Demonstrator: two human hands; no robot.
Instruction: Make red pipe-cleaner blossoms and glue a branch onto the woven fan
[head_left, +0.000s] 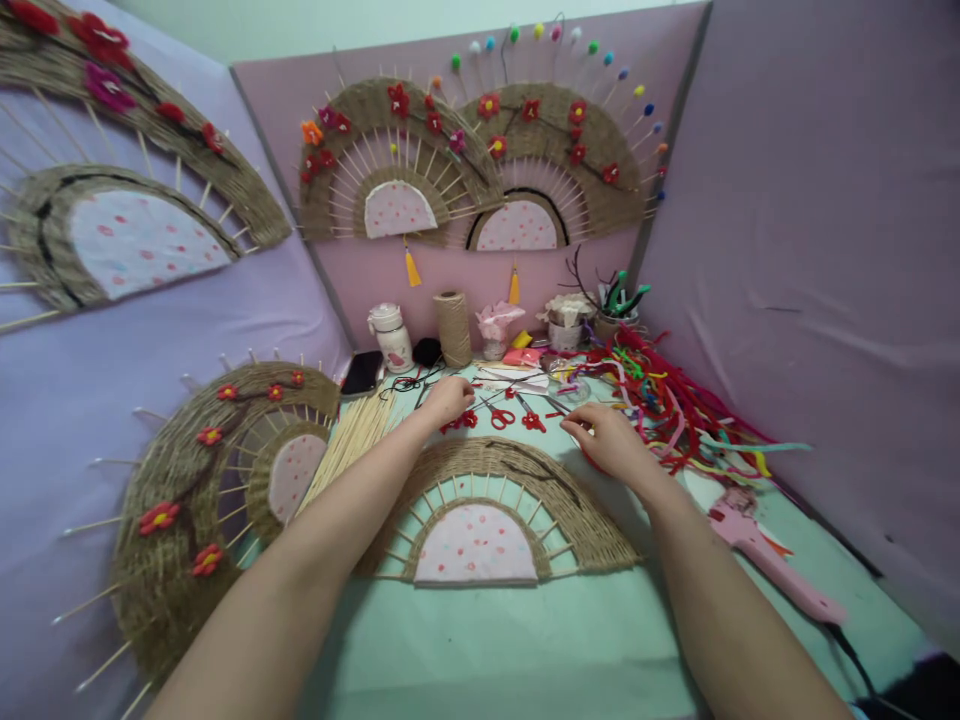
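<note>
One woven fan (478, 538), long axis crosswise, lies bodyward of left hand (448, 398) (curled) and right hand (604, 438) (narrowed, pinch-like), any holdings indiscernible.

Tabletop (487, 645): pale green — lower half
Woven fan (474, 545): flat, lower centre
Thin sticks (349, 440): left of centre
Twine spool (453, 330): upright, centre
Pipe cleaners (660, 390): heaped — right of centre
Glue gun (780, 567): lower right

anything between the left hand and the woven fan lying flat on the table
Yes: a few small red flowers lie between the left hand and the top edge of the woven fan. They look low, so reaching over them is probably easy.
</note>
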